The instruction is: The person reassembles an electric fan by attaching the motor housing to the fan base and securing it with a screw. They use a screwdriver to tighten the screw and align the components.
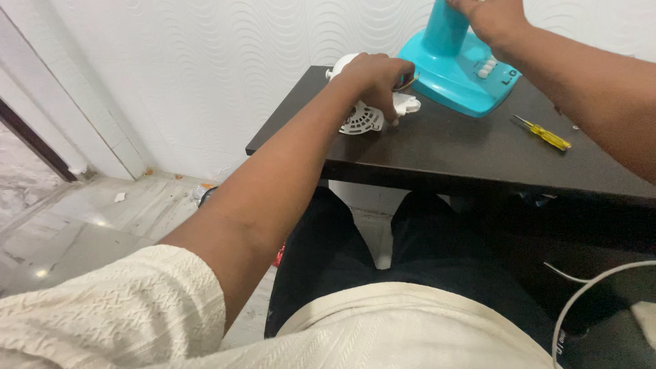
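Note:
My left hand (374, 76) is closed over a white plastic fan motor housing (362, 119) that rests on the dark table (437, 154) near its left end. Thin coloured wires show beside my fingers. My right hand (488, 17) grips the upright column of a turquoise fan base (459, 72), which stands at the back of the table against the wall. The top of the column is cut off by the frame edge.
A yellow-handled screwdriver (543, 132) lies on the table to the right of the fan base. A white wire ring (581, 301) sits at the lower right by my lap. To the left is marble floor with small scraps.

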